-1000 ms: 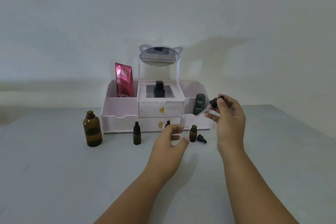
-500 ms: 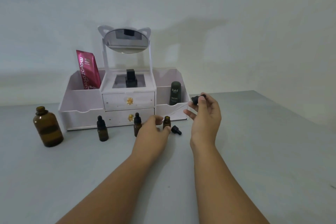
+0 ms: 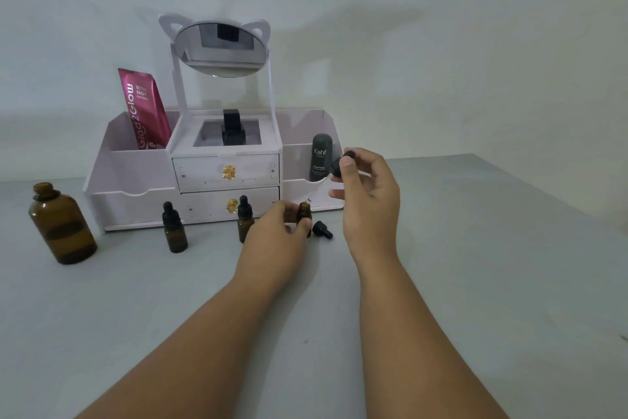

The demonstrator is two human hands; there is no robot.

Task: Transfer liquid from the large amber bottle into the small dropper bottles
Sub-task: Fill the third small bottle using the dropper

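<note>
The large amber bottle [image 3: 63, 223] stands uncapped at the far left of the table. Two capped small dropper bottles [image 3: 175, 228] [image 3: 245, 219] stand in front of the organiser. My left hand [image 3: 277, 235] grips a third small bottle [image 3: 304, 213], which is open at the top. My right hand [image 3: 368, 196] holds a black dropper [image 3: 339, 163] by its bulb, its clear glass tube slanting down towards that open bottle. A loose black cap [image 3: 322, 229] lies on the table just right of the held bottle.
A white cosmetics organiser [image 3: 136, 177] with two drawers and a cat-ear mirror [image 3: 219, 48] stands behind the bottles. It holds a pink sachet [image 3: 144, 109], a black bottle [image 3: 233, 128] and a dark green Kahf tube [image 3: 319, 157]. The grey table [image 3: 475, 282] ends at the right.
My left hand has closed around the open small bottle. My right hand has brought the dropper down closer to it. The view has shifted right, then slightly back.
</note>
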